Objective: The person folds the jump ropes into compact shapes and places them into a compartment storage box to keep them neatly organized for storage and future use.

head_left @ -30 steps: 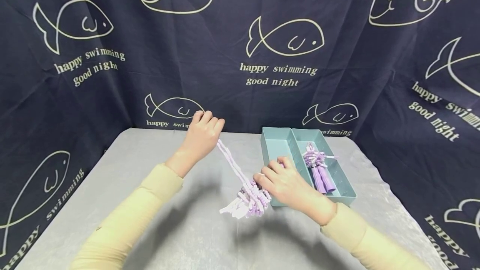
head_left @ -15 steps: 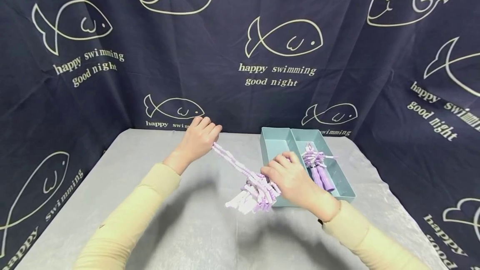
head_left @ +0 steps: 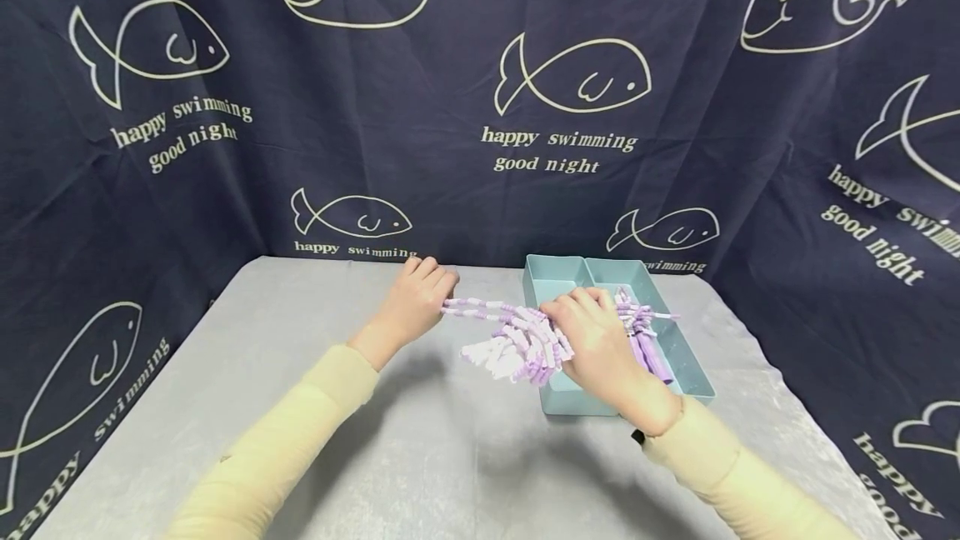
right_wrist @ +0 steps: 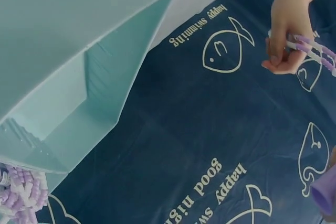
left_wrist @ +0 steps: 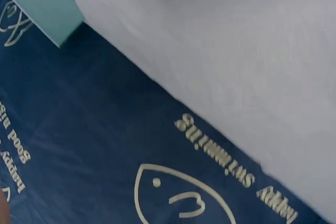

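A purple-and-white beaded jump rope [head_left: 528, 344] is bunched in the air in front of the box, its pale segments hanging to the left. My right hand [head_left: 592, 340] grips the bundle from above; in the right wrist view a purple handle [right_wrist: 324, 190] pokes in at the right edge. Two strands run left from the bundle to my left hand [head_left: 414, 300], whose curled fingers hold them; the right wrist view also shows those strands in the left hand [right_wrist: 291, 35]. A second jump rope [head_left: 651, 357], wrapped around its purple handles, lies in the box's right compartment.
A blue-green two-compartment box [head_left: 573, 402] stands at the right of the grey-covered table [head_left: 420, 457]. Part of it lies beneath my right forearm. Dark blue curtains [head_left: 420, 148] with fish prints hang behind and on both sides.
My left hand has come down, so the strands between the hands have gone from steep to nearly level. My right hand has lifted the bundle up and slightly right, over the box.
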{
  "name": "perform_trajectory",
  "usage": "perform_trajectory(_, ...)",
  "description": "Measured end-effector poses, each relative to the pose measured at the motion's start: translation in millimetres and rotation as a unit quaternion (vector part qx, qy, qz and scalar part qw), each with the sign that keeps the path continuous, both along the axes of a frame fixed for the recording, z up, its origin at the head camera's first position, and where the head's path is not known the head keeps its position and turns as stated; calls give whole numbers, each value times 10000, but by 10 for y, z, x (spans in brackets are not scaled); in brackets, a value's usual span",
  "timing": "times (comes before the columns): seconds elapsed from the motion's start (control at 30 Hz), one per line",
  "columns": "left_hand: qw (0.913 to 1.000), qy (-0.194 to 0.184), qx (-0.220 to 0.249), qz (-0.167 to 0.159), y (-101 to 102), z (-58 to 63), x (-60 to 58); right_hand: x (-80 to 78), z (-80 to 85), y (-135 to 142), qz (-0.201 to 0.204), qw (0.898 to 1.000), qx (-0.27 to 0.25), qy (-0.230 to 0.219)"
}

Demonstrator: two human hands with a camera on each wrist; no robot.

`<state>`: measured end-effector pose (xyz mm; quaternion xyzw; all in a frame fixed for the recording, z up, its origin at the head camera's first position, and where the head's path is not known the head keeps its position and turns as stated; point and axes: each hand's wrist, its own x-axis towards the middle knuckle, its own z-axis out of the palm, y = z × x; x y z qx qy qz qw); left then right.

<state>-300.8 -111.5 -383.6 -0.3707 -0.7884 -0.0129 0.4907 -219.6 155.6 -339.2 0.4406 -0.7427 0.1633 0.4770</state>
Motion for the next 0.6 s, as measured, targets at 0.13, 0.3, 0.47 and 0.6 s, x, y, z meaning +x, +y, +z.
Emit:
perform_trajectory(0.13,9987,-395,309,-7,53,-102,62,-11,2,15,-335,9986,-309,-253)
perform_trajectory(0.3,9952,-917,339,60,121,-202,165,-20,-7,23,-671,9941,-553,-641)
perform_trajectory(0.47,9922,-1183,283,263,170,-262,271,-28,0,14,-1084,9868,-663,-1000)
perform_trajectory(0.6,9868,-1517,139,541,230,-279,375,-47,42,-7,-1478,9773,-706,-1340)
